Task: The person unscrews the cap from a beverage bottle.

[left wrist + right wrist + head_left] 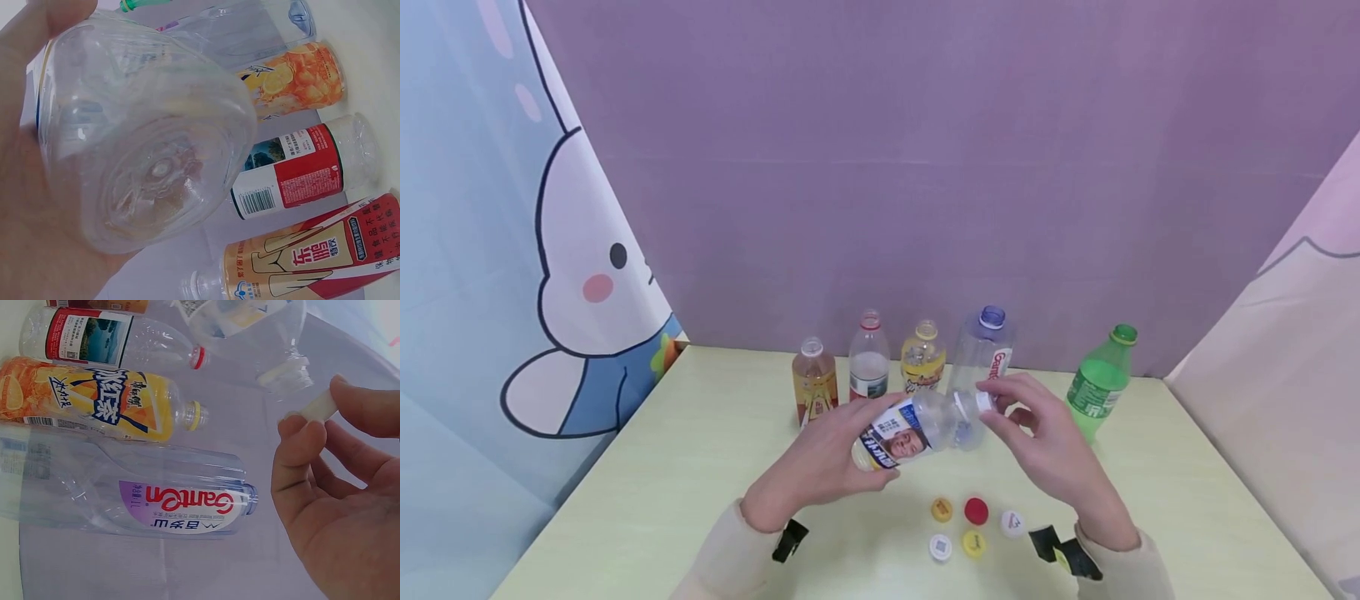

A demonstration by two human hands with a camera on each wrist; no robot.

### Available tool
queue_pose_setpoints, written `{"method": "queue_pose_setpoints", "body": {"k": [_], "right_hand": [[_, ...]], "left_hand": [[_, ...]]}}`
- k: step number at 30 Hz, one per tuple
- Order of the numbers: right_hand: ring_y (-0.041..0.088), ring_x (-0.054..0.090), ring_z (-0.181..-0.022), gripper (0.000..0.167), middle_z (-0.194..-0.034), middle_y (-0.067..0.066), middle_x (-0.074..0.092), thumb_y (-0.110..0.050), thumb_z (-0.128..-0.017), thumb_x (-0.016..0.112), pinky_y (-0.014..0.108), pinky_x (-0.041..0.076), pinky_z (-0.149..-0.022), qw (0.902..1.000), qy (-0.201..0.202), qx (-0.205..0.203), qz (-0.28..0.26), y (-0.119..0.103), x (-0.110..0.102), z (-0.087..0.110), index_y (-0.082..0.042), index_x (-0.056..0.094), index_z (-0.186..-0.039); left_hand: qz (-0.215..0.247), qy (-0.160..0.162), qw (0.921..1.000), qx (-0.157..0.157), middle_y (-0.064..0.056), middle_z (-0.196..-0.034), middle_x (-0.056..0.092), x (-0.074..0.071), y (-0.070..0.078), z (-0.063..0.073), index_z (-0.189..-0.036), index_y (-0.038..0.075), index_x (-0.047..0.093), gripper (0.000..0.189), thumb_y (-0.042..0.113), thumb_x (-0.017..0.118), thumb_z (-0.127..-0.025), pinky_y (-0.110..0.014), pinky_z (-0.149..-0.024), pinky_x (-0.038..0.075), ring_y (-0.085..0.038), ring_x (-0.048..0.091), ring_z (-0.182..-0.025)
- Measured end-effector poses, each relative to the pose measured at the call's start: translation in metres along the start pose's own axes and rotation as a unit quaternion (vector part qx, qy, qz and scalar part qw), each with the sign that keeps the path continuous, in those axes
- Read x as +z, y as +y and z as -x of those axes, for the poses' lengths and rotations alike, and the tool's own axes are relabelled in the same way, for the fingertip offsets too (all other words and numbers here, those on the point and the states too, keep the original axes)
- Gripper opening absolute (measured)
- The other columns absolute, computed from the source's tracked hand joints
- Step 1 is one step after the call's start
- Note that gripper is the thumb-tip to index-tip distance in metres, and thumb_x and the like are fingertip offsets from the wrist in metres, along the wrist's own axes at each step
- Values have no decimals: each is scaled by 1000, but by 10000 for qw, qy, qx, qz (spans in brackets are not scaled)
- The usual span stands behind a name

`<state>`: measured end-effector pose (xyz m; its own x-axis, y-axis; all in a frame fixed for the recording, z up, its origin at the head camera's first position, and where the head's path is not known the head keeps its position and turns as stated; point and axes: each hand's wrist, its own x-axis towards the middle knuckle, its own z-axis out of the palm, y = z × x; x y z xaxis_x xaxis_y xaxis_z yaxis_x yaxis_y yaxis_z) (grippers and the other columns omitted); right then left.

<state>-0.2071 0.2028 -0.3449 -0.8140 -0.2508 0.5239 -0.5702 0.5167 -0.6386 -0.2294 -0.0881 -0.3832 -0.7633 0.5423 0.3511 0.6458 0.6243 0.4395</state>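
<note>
My left hand grips a clear plastic bottle around its blue-and-white label, tilted with its neck to the right. In the left wrist view the bottle's base faces the camera. Between thumb and fingers, my right hand pinches a white bottle cap. The cap is held just off the bottle's uncapped mouth, with a small gap showing in the right wrist view. Both hands are raised over the table, in front of a row of uncapped bottles.
Behind stand an orange-labelled bottle, a red-ringed water bottle, a yellow-labelled tea bottle and a large Ganten bottle. A green bottle stands at right. Several loose caps, including a red cap, lie on the table nearer me.
</note>
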Motion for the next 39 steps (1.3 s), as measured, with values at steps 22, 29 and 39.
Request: {"method": "queue_pose_setpoints", "body": {"k": [22, 29, 39], "right_hand": [[3, 54, -76, 31, -94, -9, 57, 2, -83, 76, 24, 52, -62, 9862, -1559, -148, 533, 41, 4, 36, -7, 71, -112], [3, 54, -75, 27, -89, -12, 57, -1, -83, 77, 25, 52, -62, 9743, -2201, 59, 487, 53, 8, 48, -10, 67, -106], [2, 51, -75, 20, -85, -13, 55, -7, -83, 79, 24, 50, -66, 9458, -3102, 535, 798, 64, 13, 64, -11, 69, -100]], "left_hand": [[115, -7, 9995, -293, 2, -125, 62, 3, -7, -1, -155, 26, 40, 88, 42, 84, -80, -33, -82, 51, -13, 59, -103], [390, 201, 9986, -295, 4, -125, 61, 4, -7, -1, -154, 25, 41, 87, 39, 84, -80, -33, -81, 52, -11, 58, -103], [502, 356, 9979, -210, 4, -131, 60, 7, -10, -2, -155, 24, 40, 88, 40, 84, -81, -35, -86, 53, -11, 57, -107]]}}
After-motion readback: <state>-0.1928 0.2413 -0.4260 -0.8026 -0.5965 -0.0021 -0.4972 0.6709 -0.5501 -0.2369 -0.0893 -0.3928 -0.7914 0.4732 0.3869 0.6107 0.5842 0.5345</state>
